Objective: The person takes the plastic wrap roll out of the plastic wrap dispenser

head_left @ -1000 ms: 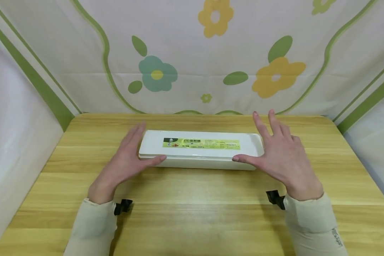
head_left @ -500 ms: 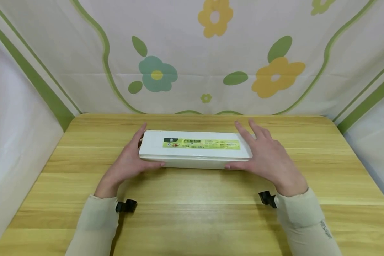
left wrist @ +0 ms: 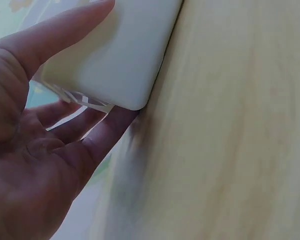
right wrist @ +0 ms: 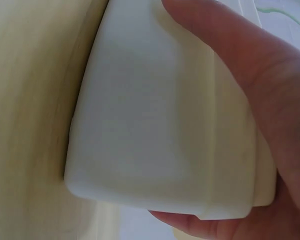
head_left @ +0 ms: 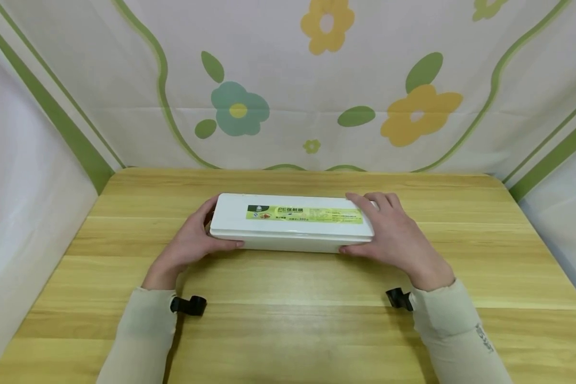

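Observation:
A long white cling film box (head_left: 293, 232) with a green and yellow label on its lid lies across the wooden table in the head view. My left hand (head_left: 187, 246) grips its left end, thumb along the front wall and fingers round the end. In the left wrist view, those fingers (left wrist: 97, 135) reach the bottom corner of the box. At the other end my right hand (head_left: 399, 241) grips the box, its thumb pressed on the front and the index finger over the lid's far corner. The right wrist view has the box's end (right wrist: 140, 125) close up, with more fingers behind it.
The wooden table (head_left: 288, 330) stretches out in front of and beside the box. A white cloth (head_left: 297, 80) with printed flowers hangs behind the table's far edge. Black mounts (head_left: 189, 305) stick out from both sleeves.
Both hands have closed in on the box: the right came left from spread fingers to a grip on its end, and the left curled round the other end. The box stays almost in place.

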